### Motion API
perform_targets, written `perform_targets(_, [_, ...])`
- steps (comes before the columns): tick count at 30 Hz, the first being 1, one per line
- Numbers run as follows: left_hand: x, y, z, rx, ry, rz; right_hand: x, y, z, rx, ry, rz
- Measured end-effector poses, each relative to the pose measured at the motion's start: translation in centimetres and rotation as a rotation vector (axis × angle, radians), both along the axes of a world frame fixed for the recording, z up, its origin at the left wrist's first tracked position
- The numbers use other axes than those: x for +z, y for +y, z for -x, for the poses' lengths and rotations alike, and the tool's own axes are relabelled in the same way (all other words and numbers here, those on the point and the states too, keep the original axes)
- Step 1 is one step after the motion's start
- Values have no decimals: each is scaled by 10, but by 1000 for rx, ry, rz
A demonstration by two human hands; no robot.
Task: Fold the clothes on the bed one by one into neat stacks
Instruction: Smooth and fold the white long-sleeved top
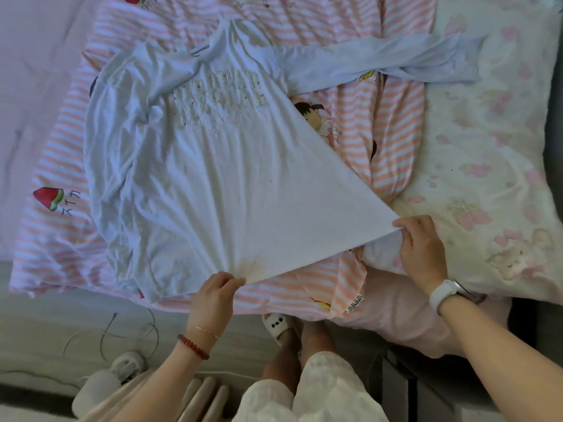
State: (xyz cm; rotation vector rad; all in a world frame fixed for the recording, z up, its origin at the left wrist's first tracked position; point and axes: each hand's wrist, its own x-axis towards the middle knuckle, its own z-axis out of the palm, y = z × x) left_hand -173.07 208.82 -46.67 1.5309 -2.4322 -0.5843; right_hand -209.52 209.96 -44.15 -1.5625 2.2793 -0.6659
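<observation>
Now both hands — left hand (pixel 214 295), right hand (pixel 422 248) — each grip pinching the white shirt (pixel 219 166) hem, taut.

Pale raised lettering runs in two rows across the chest of the white shirt (pixel 219 95), too faint to read. Handwritten characters beside a watermelon print on the striped quilt (pixel 51 226). Its small tag (pixel 355 303) carries illegible print.

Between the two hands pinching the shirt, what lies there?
Head view: the white shirt's taut hem runs from left hand to right hand.
</observation>
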Motion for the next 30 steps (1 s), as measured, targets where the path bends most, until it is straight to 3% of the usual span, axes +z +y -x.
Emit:
perform_targets(4, [-15, -5, 20, 4, -262, -370, -11, 0, 1, -39, 13, -207])
perform_targets(6, [-20, -11, 28, 59, -307, -476, -14, -4, -2, -46, 39, -278])
perform_targets(11, [-9, -34, 54, 117, -185, -199, -2, -29, -20, 152, 231, -144])
perform_targets(15, [-8, -71, 85, -8, -423, -344, -11, -57, -31, 533, 330, -384])
perform_targets(17, [-7, -91, 102, -61, -483, -457, -12, -72, -29, 613, 368, -361])
perform_targets(21, [11, -155, 138, 62, -428, -452, 8, -127, -6, 412, 171, 23])
perform_targets(24, [26, -225, 174, 111, -312, -358, 14, -191, 26, 254, 22, 41])
perform_targets(30, [22, -341, 246, 79, -154, -240, -13, -291, 112, -278, -267, 38])
